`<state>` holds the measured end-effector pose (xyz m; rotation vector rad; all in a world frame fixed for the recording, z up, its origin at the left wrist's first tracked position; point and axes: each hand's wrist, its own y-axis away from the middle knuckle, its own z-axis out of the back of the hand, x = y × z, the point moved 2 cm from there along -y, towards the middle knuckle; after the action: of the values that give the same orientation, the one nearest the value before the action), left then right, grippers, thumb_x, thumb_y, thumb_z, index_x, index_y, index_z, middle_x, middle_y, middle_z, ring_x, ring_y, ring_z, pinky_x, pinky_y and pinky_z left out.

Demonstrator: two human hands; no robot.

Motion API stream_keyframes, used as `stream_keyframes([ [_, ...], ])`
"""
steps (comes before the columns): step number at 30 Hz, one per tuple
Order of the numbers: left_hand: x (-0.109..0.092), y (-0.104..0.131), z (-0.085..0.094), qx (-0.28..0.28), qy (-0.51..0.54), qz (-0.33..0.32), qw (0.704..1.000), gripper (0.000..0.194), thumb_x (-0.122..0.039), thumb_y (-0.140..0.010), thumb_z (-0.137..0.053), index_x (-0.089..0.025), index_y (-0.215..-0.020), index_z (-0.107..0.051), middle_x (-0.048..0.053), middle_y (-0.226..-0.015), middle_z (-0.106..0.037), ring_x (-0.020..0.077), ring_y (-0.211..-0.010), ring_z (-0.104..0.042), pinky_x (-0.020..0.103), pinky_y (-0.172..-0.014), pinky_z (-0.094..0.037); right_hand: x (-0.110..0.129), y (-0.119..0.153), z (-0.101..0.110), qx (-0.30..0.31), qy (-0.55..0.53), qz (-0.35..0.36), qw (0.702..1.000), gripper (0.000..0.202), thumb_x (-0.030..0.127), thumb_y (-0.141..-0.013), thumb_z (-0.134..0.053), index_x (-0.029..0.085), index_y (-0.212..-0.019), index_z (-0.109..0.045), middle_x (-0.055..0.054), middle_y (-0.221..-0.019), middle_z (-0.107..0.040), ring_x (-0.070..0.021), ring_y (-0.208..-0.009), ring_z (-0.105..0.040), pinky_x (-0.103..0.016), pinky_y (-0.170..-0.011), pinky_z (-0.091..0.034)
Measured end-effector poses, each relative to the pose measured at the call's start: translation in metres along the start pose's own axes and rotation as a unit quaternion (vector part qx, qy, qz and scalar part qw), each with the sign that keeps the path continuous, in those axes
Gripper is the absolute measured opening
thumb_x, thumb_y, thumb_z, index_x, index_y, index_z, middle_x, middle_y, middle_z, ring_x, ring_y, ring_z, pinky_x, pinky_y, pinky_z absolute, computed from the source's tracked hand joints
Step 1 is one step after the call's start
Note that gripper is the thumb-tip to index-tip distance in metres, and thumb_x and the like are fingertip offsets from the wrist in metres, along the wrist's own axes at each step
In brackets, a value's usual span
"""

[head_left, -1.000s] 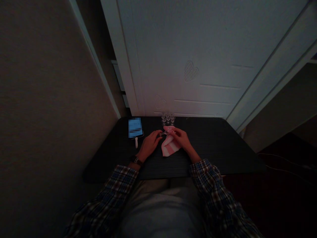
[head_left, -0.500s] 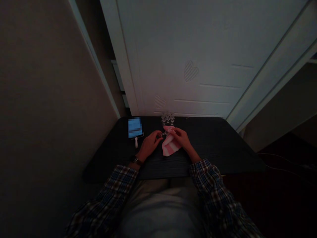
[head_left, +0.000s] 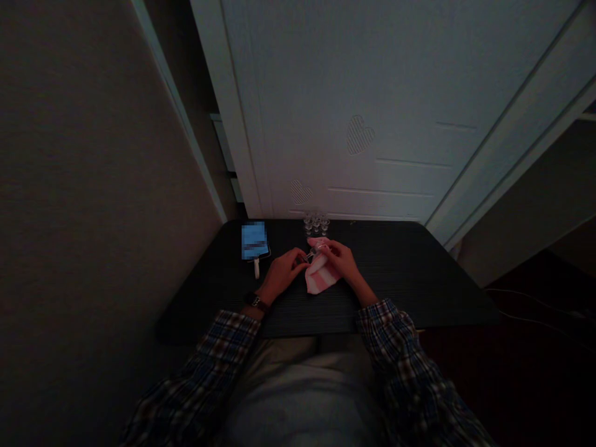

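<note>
My left hand point(head_left: 282, 273) is closed on one end of a small clear stemmed glass point(head_left: 311, 254), which lies tilted between my two hands. A pink and white striped cloth point(head_left: 322, 281) is bunched around the other end of the glass. Pinched in the fingers of my right hand point(head_left: 343, 261) is the upper part of that cloth, pressed against the glass. The cloth's lower part hangs towards the tabletop. Just beyond my hands stand several similar small clear glasses point(head_left: 316, 225), grouped close together.
A phone or tablet with a lit, blurred screen point(head_left: 254, 241) lies at the left of the dark table point(head_left: 400, 279). A short white object point(head_left: 256, 268) sits in front of it. Behind the table rises a white panel with heart patterns point(head_left: 359, 135); a wall point(head_left: 93, 186) borders the left.
The glass has shifted slightly and turned a little between my hands. My left fingers have moved slightly right, closer to the cloth; the cloth stays nearly in place.
</note>
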<state>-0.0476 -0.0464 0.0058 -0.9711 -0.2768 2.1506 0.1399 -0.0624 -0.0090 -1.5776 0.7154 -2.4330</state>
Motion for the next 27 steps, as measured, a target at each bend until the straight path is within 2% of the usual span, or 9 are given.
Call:
stream_keyframes([
  [27,0.0013,0.0004,-0.0003,0.001,-0.012,0.011,1.0,0.019,-0.03,-0.077,-0.059,-0.02,-0.092,-0.054,-0.001,-0.077,-0.061,0.0136,-0.067,-0.056,0.025,-0.061,-0.042,0.0057,0.0014,0.0016,0.005,-0.008,0.003,1.0,0.029,0.042,-0.08,-0.049,0.019,-0.089,-0.065,-0.002,-0.083,-0.064,-0.0138,-0.068,-0.054,-0.023,-0.06,-0.04],
])
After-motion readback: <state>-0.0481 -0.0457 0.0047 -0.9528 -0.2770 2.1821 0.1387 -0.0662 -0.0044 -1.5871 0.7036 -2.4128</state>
